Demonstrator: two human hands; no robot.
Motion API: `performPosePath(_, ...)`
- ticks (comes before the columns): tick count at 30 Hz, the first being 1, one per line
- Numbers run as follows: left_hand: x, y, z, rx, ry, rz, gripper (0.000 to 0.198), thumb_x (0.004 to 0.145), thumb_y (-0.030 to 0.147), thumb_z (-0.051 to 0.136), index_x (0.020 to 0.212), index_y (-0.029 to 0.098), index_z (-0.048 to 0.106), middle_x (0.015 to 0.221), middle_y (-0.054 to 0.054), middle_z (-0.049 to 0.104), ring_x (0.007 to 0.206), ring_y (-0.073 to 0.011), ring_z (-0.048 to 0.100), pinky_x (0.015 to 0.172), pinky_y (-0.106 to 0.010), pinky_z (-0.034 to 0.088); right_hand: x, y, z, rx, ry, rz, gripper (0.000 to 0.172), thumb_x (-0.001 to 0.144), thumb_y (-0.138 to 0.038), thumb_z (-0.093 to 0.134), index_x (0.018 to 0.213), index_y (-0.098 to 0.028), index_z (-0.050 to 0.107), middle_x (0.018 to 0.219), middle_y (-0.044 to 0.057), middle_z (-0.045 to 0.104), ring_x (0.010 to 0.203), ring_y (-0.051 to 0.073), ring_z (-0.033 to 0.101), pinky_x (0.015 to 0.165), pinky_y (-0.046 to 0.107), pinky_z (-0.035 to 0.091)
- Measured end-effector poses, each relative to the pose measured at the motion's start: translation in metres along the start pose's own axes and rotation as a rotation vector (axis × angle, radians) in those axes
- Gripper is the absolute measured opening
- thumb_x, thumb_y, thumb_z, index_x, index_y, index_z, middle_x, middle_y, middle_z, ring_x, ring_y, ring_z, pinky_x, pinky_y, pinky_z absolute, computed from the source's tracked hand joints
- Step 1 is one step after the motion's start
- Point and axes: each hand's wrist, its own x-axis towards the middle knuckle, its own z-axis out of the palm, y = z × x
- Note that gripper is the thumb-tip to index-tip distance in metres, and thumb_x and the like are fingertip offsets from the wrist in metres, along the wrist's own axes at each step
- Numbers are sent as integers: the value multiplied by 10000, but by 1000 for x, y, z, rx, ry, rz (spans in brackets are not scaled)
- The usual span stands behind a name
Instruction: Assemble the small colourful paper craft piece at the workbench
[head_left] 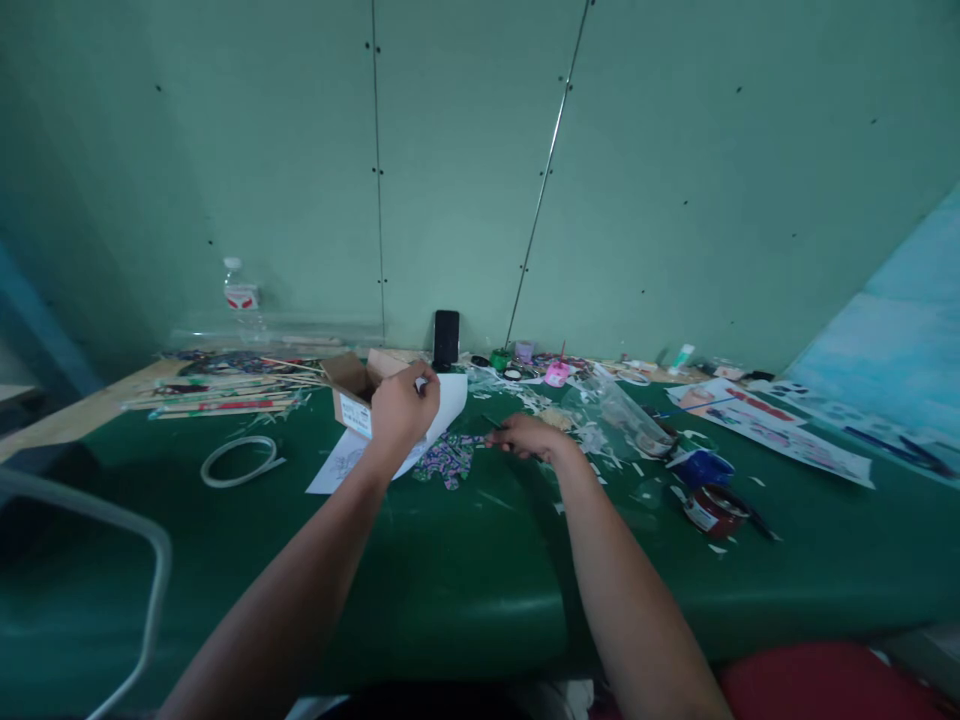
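My left hand (pixel 405 405) is raised over a white sheet with line drawings (pixel 341 465), beside an open cardboard box (pixel 349 378). Its thumb and fingers are pinched together; whatever is between them is too small to make out. A patterned purple, green and pink cutout (pixel 446 460) lies flat on the green table cover, partly over the sheet. At the narrow right end of this cutout is my right hand (pixel 525 437), fingers closed. A thin dark tip shows by those fingers, but its kind is unclear.
Thin sticks (pixel 225 395), a coiled white tube (pixel 240 462) and a water bottle (pixel 241 295) are on the left. A phone (pixel 446 336) leans at the back. Paper scraps, a pink paint pot (pixel 556 374), a blue container (pixel 703 467) and a dark red jar (pixel 715 511) lie rightward.
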Motion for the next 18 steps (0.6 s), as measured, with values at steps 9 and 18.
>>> performPosePath(9, -3, 1, 7, -47, -44, 12, 191, 743, 237, 471, 764, 217, 660, 572, -9, 565, 518, -147, 493, 557, -256, 316, 4, -9, 14, -329, -52, -31, 234, 780, -339, 560, 619, -168, 554, 497, -39, 515, 420, 75, 407, 441, 214, 299)
performPosePath(18, -3, 0, 8, -89, -43, 7, 194, 741, 242, 465, 747, 216, 657, 551, -3, 542, 499, -140, 462, 542, -255, 308, -4, -15, 14, -327, -75, -143, 196, 762, -295, 539, 670, -150, 632, 575, -5, 605, 487, 82, 443, 497, 207, 305)
